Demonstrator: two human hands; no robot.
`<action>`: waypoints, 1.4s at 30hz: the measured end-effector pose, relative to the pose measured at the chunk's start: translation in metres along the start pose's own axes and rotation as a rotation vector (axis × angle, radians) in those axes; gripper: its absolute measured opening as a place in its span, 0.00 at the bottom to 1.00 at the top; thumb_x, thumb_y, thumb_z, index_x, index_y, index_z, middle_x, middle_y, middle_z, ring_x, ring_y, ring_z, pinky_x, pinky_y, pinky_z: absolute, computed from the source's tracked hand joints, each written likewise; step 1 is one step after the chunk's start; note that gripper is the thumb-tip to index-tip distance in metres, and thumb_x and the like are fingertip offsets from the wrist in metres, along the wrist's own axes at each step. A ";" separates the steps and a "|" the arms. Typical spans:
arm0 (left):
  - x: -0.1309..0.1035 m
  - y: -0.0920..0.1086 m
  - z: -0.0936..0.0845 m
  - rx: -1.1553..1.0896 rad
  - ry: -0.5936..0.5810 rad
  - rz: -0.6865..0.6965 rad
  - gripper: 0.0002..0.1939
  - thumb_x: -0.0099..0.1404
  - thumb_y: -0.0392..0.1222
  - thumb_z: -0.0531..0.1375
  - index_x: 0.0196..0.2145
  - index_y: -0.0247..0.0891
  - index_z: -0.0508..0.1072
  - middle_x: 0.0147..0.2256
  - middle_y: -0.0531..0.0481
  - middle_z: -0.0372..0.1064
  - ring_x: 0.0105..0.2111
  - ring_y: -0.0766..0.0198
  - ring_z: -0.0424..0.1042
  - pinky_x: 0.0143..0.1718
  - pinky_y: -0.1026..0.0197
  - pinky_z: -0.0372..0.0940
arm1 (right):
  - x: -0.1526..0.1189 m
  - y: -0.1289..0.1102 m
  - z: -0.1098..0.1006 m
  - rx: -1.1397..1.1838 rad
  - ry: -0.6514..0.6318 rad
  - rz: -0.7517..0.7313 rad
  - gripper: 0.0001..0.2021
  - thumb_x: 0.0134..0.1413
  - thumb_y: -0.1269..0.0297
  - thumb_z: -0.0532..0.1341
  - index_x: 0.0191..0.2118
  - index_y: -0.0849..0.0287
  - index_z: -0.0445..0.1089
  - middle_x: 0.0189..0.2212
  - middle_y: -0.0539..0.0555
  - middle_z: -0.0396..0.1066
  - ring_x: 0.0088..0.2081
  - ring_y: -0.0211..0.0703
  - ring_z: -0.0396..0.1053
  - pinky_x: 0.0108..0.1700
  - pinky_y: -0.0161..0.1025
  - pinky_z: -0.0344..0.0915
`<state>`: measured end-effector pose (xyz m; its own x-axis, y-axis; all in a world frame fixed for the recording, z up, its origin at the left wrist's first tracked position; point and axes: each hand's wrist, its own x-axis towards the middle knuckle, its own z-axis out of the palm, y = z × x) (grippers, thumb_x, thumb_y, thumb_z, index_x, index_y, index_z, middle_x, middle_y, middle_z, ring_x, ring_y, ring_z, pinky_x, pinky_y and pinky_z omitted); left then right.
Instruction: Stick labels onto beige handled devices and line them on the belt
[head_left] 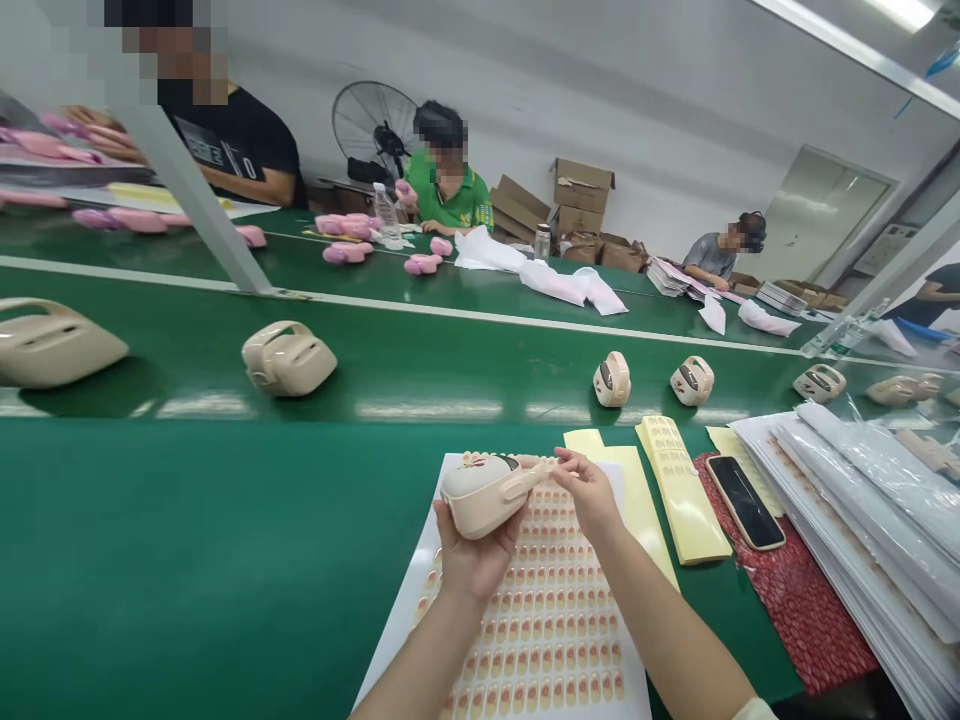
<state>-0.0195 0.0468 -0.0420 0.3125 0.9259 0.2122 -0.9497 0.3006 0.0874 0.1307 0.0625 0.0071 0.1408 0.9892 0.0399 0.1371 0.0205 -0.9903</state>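
A cream plastic device (484, 500) with a looped handle, a dark window and a small printed pattern is held above a sticker sheet (547, 630). My left hand (480, 560) cups its body from below, fingers wrapped round it. At the handle's right end, the thumb and fingers of my right hand (589, 490) are pinched together on the handle; whether a sticker is between them is too small to see. Rows of small oval, beige and reddish stickers cover the white sheet, which lies on the green table (210, 560) under both forearms.
Similar cream devices (291, 358) stand along a green conveyor strip ahead. To the right lie yellow sticker strips (686, 510), a phone (745, 503) on red bubble wrap (810, 610), and stacked plastic-covered sheets (862, 520). Co-workers sit across, by pink parts (349, 252); a slanted post (191, 200) rises left.
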 end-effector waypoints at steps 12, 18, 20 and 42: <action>0.000 -0.003 0.007 -0.044 -0.054 -0.014 0.25 0.59 0.56 0.54 0.53 0.49 0.61 0.48 0.50 0.67 0.50 0.59 0.64 0.52 0.58 0.58 | -0.023 -0.021 0.039 0.226 0.063 0.018 0.08 0.36 0.63 0.65 0.18 0.57 0.66 0.47 0.58 0.61 0.55 0.52 0.53 0.57 0.50 0.46; -0.001 -0.005 0.007 -0.024 -0.016 -0.012 0.29 0.59 0.54 0.56 0.56 0.47 0.56 0.48 0.48 0.67 0.50 0.58 0.64 0.53 0.58 0.58 | -0.022 -0.020 0.037 0.087 0.049 -0.077 0.05 0.38 0.68 0.63 0.19 0.57 0.66 0.43 0.57 0.63 0.52 0.50 0.58 0.55 0.51 0.50; -0.001 -0.005 0.006 -0.027 -0.026 -0.010 0.29 0.59 0.53 0.56 0.56 0.47 0.56 0.48 0.48 0.68 0.49 0.57 0.65 0.52 0.58 0.59 | -0.023 -0.018 0.038 0.017 0.079 -0.126 0.06 0.40 0.68 0.63 0.19 0.57 0.64 0.42 0.57 0.64 0.50 0.50 0.60 0.53 0.52 0.53; -0.004 0.008 -0.001 0.000 -0.090 -0.030 0.30 0.59 0.52 0.55 0.58 0.49 0.52 0.51 0.46 0.63 0.51 0.52 0.62 0.49 0.54 0.63 | 0.011 0.011 0.025 -0.239 -0.013 -0.196 0.15 0.54 0.63 0.50 0.47 0.56 0.63 0.47 0.56 0.66 0.49 0.44 0.63 0.49 0.44 0.61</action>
<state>-0.0284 0.0459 -0.0430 0.3407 0.8924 0.2959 -0.9401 0.3275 0.0947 0.1094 0.0775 -0.0071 0.0765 0.9715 0.2242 0.3874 0.1782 -0.9045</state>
